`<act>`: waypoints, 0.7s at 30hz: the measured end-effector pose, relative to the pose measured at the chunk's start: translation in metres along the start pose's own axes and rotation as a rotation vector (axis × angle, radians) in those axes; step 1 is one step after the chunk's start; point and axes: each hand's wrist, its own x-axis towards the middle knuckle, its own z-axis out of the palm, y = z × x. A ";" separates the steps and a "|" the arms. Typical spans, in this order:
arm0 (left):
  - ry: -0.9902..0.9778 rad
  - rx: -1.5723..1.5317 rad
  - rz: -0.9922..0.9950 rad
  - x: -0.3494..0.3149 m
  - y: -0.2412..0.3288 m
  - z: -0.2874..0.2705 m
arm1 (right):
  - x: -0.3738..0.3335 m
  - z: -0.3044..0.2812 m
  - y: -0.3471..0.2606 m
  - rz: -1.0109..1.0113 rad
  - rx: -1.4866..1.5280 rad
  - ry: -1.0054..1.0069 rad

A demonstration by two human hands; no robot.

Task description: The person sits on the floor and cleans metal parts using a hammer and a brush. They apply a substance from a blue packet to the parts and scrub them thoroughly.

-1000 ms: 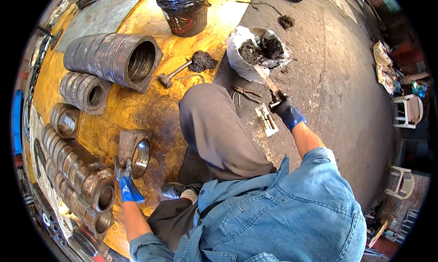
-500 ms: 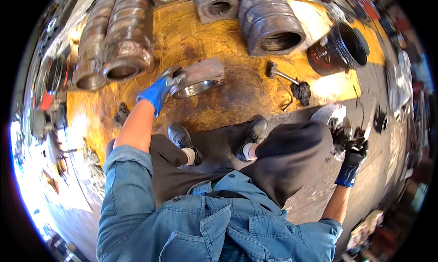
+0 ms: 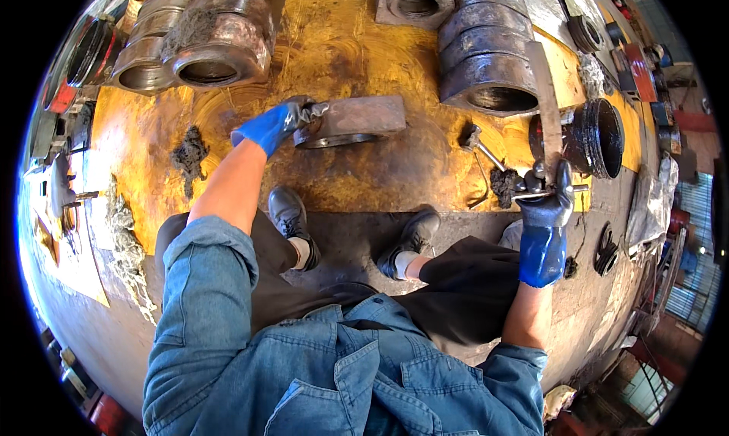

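Observation:
In front of me on the yellow board lies a rusty metal block with a round, machined bore facing me. My left hand, in a blue glove with dark, grimy fingers, is closed on its left end. My right hand, gloved alike, is raised at the right. It is closed around the lower end of a long, flat brown metal bar that points away from me. A thin shiny rod crosses the same hand; whether it belongs to the bar I cannot tell.
A hammer lies beside a dark rag. Behind my right hand, a greasy black bucket lies tipped. Rows of bored metal blocks stand at far left and far right. Another rag lies left of my left hand.
My right hand has come up and forward from low at the right, with the flat bar now showing in it. My left hand stays on the block, whose bore now faces lower.

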 end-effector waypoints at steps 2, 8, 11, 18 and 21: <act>-0.015 -0.122 0.011 -0.018 0.000 0.007 | 0.002 0.010 0.007 -0.021 0.036 0.095; -0.046 -0.619 0.059 -0.086 -0.009 0.033 | 0.008 -0.006 0.002 0.006 0.028 0.102; -0.048 -0.772 0.073 -0.111 -0.017 0.042 | 0.005 -0.015 0.007 -0.008 -0.021 0.063; -0.073 -0.909 0.137 -0.128 -0.025 0.045 | 0.004 -0.019 0.020 0.035 -0.087 -0.003; -0.152 -0.883 0.186 -0.139 0.030 0.042 | -0.004 -0.017 0.015 0.019 -0.123 0.080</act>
